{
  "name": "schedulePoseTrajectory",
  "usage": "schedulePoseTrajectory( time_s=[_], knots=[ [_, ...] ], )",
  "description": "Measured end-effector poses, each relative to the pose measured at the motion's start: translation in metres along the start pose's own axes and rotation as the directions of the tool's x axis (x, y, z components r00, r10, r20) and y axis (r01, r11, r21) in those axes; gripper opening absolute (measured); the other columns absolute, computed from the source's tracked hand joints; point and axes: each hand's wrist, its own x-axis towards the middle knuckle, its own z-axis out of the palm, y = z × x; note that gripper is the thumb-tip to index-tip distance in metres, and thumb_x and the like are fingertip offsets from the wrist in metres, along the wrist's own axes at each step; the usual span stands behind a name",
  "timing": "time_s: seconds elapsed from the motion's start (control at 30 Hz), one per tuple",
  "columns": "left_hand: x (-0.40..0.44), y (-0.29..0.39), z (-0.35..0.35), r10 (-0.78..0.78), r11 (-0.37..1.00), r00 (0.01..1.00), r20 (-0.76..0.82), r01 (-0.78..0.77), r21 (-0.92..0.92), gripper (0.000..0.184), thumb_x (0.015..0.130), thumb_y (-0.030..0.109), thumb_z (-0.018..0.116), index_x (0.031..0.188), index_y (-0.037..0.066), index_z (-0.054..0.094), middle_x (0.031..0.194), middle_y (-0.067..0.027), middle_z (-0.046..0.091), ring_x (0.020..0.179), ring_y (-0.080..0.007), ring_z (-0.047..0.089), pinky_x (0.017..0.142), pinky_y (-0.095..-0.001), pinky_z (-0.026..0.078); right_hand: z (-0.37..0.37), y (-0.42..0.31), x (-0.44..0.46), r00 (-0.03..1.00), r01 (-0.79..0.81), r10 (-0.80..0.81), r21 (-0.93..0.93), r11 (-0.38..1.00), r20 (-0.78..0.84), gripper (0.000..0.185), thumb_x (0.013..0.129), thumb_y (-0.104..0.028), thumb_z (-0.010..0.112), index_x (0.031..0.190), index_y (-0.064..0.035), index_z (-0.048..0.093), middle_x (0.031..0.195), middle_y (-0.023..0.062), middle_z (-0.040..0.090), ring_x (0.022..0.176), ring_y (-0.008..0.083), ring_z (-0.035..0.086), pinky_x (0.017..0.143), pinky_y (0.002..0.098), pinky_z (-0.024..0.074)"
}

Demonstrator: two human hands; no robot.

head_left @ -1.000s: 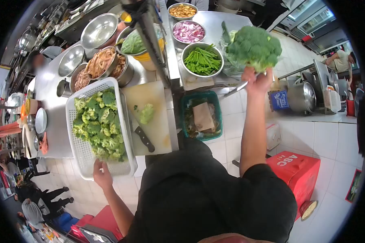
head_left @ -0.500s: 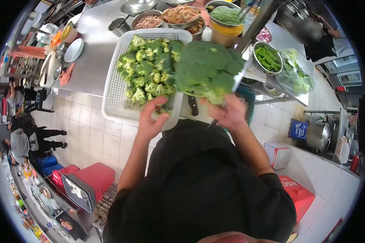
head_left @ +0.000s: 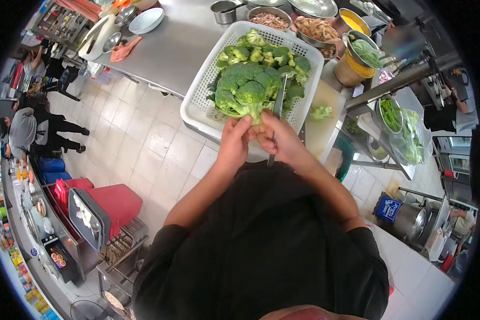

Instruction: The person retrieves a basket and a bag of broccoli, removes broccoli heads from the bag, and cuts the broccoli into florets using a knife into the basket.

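Note:
A large head of broccoli is held over a white perforated basket, its stem toward me. My left hand is closed on the stem from the left. My right hand is closed around a slim metal knife, blade pointing away from me, and its fingertips meet the stem beside my left fingers. Cut broccoli florets fill much of the basket behind the head. One loose floret lies on a pale cutting board to the right. Part of the knife's handle is hidden by my hand.
Bowls of sliced meat and a yellow container stand at the back. A bowl of cut green vegetables and bagged leafy greens are at right. A metal shelf post crosses there. Another person stands far left.
The broccoli head has moved left, from beside the basket to over it. My left hand, apart from the head before, now grips its stem. The view has turned toward the right.

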Motion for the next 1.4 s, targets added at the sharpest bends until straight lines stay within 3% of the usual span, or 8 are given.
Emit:
schedulePoseTrajectory(
  time_s=[0.2,0.4,0.5,0.6,0.73,0.9,1.03,1.4],
  knots=[
    [0.008,0.013,-0.012,-0.021,0.99,1.0,0.016,0.023,-0.142,0.036,0.098,0.024,0.059,0.124,0.001,0.052,0.111,-0.0115,0.066,0.091,-0.0216,0.065,0.079,-0.0344,0.05,0.009,-0.002,0.013,0.992,-0.087,0.065,-0.219,0.972,-0.104,0.048,0.103,-0.052,0.049,0.111,-0.0054,0.056,0.071,0.0023,0.056,0.045,0.005,0.039,0.041,0.0222,0.0294],
    [0.034,0.014,-0.023,0.006,0.971,0.988,-0.153,-0.043,-0.236,0.026,0.097,0.009,0.051,0.12,0.01,0.039,0.113,-0.0161,0.063,0.09,-0.0294,0.068,0.084,-0.0414,0.054,-0.006,-0.008,-0.004,0.845,0.175,-0.514,-0.831,0.527,-0.149,0.047,0.105,-0.046,0.046,0.111,-0.0015,0.06,0.073,0.0126,0.06,0.065,0.0235,0.061,0.063,0.0368,0.0468],
    [0.041,0.02,-0.017,0.157,0.985,0.977,-0.144,-0.165,-0.041,0.025,0.097,0.014,0.052,0.12,0.01,0.044,0.109,-0.0163,0.065,0.095,-0.03,0.066,0.085,-0.0423,0.053,-0.022,-0.02,0.006,0.854,0.264,-0.519,-0.881,0.392,0.024,0.044,0.105,-0.043,0.047,0.111,-0.0023,0.063,0.075,0.0168,0.06,0.07,0.0273,0.063,0.067,0.0392,0.0484],
    [0.057,0.03,-0.007,0.187,0.982,0.954,-0.235,-0.176,0.068,0.026,0.097,0.013,0.053,0.121,0.009,0.045,0.106,-0.0131,0.065,0.096,-0.0264,0.065,0.083,-0.0389,0.053,-0.043,-0.015,0.033,0.869,0.308,-0.49,-0.842,0.442,0.061,0.043,0.105,-0.04,0.048,0.109,-0.0006,0.065,0.074,0.0124,0.063,0.065,0.0233,0.059,0.065,0.0368,0.0481],
    [0.069,0.019,-0.03,0.351,0.89,0.884,-0.308,-0.213,0.403,0.028,0.094,0.009,0.063,0.118,0.008,0.049,0.101,-0.0062,0.064,0.091,-0.0137,0.062,0.076,-0.0288,0.051,-0.074,-0.015,0.046,0.971,0.106,-0.218,-0.633,0.767,-0.101,0.041,0.106,-0.037,0.047,0.109,-0.0013,0.066,0.068,0.0016,0.055,0.057,0.0132,0.049,0.055,0.0305,0.0411],
    [0.062,0.017,-0.032,0.64,0.228,0.767,-0.054,-0.122,0.966,0.046,0.082,0.012,0.075,0.122,0.004,0.052,0.11,-0.0135,0.057,0.1,-0.0237,0.06,0.079,-0.0336,0.051,-0.077,-0.022,0.033,0.985,0.056,-0.118,-0.418,0.907,-0.122,0.04,0.107,-0.038,0.044,0.109,-0.0049,0.066,0.063,-0.005,0.042,0.052,0.0053,0.036,0.048,0.0235,0.03],
    [0.072,0.033,-0.015,0.709,-0.173,0.66,0.249,-0.179,0.968,0.059,0.076,0.015,0.082,0.127,0.003,0.054,0.12,-0.0196,0.054,0.102,-0.0309,0.058,0.079,-0.0374,0.053,-0.095,-0.027,0.037,0.998,0.033,-0.038,-0.098,0.995,-0.043,0.039,0.108,-0.038,0.044,0.117,-0.0045,0.062,0.066,-0.0032,0.044,0.048,0.0048,0.032,0.042,0.0221,0.0265],
    [0.11,0.053,-0.016,0.421,-0.413,0.899,0.122,0.07,0.908,0.055,0.08,0.045,0.075,0.121,0.012,0.061,0.102,-0.0181,0.07,0.091,-0.0381,0.069,0.079,-0.0479,0.056,-0.125,-0.032,0.034,0.981,0.069,-0.12,0.311,0.948,0.15,0.052,0.109,-0.047,0.033,0.122,-0.0019,0.054,0.07,-0.0034,0.042,0.049,0.0059,0.031,0.041,0.0225,0.0273]
  ],
)
